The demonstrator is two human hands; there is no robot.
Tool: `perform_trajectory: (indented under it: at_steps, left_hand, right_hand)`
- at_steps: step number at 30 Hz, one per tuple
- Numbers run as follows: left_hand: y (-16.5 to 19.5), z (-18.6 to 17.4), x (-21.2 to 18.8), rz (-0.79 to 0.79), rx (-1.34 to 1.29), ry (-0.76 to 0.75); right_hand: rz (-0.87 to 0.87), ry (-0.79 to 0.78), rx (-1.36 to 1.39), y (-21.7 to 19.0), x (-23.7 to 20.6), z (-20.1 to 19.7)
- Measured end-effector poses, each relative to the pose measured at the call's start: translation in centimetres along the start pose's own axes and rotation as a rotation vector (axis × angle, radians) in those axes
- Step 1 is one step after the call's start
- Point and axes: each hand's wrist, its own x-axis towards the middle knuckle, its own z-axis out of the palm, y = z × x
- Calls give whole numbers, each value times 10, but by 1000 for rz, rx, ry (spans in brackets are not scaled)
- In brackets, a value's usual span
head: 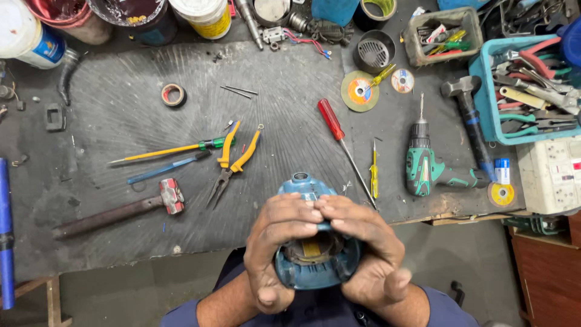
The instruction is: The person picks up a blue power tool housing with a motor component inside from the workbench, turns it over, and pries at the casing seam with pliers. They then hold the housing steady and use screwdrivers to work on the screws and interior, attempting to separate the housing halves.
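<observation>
A blue motor housing (311, 254) is held up in front of the person's chest, just off the near edge of the bench (121, 121), its open end facing the camera with windings showing inside. The left hand (275, 248) wraps its left side, fingers curled over the top, thumb low on the rim. The right hand (369, 254) cups the right side, fingers closed across the top and meeting the left's, thumb sticking out free. Beyond the housing on the bench lie orange pliers (233, 160) and, left of them, a hammer (118, 212). To the housing's upper right lies a red screwdriver (339, 136), further right a green drill (423, 160), then a blue tool tray (526, 91).
</observation>
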Motion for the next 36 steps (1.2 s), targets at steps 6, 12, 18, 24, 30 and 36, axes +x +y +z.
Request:
perform_trajectory:
  at_steps: [6, 12, 18, 24, 30, 36]
  left_hand:
    - [-71, -3, -2, -372, -162, 79]
    - [-98, -13, -20, -351, -125, 8]
    - [-96, -25, -11, -399, -95, -37]
    - [-79, -49, -1, -451, -47, -162]
    - [-61, -77, 14, -538, 94, -310]
    - [-54, -95, 16, -610, 194, -385]
  right_hand:
    - [167, 103, -274, 78, 19, 6]
    - [105, 49, -200, 101, 12, -5]
    - [229, 17, -256, 96, 23, -4]
    - [353, -138, -285, 84, 33, -11]
    - [428, -166, -367, 69, 32, -21]
    - [539, -143, -396, 60, 25, -16]
